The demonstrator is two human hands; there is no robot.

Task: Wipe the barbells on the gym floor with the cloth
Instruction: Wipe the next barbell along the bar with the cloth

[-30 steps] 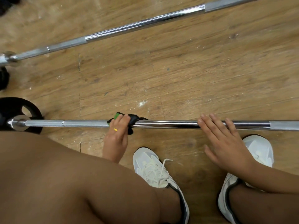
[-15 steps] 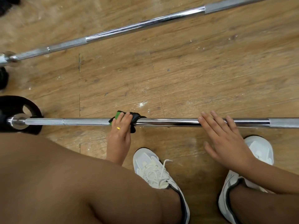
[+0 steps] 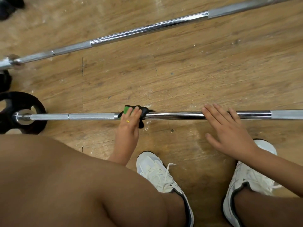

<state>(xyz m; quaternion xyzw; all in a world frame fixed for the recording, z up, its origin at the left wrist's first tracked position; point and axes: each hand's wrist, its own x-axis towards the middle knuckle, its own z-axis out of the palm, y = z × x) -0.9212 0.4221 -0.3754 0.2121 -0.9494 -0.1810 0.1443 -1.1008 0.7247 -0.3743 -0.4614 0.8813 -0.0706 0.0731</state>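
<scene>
The near barbell (image 3: 177,115) lies across the wooden floor in front of my feet. A black and green cloth (image 3: 144,111) is draped over its shaft where the knurled part meets the smooth chrome. My left hand (image 3: 129,126) grips the cloth against the bar, its fingers laid over the top. My right hand (image 3: 227,130) rests flat on the smooth chrome further right, fingers straight. A second barbell (image 3: 147,29) lies farther off, slanting up to the right.
A black weight plate (image 3: 37,105) sits on the near bar's left end. My bare knee fills the lower left, and my white sneakers (image 3: 157,174) stand just behind the bar. Dark objects (image 3: 5,81) lie at the left edge.
My left hand has slid the cloth slightly to the right along the bar. The right hand stays flat on the bar in about the same spot.
</scene>
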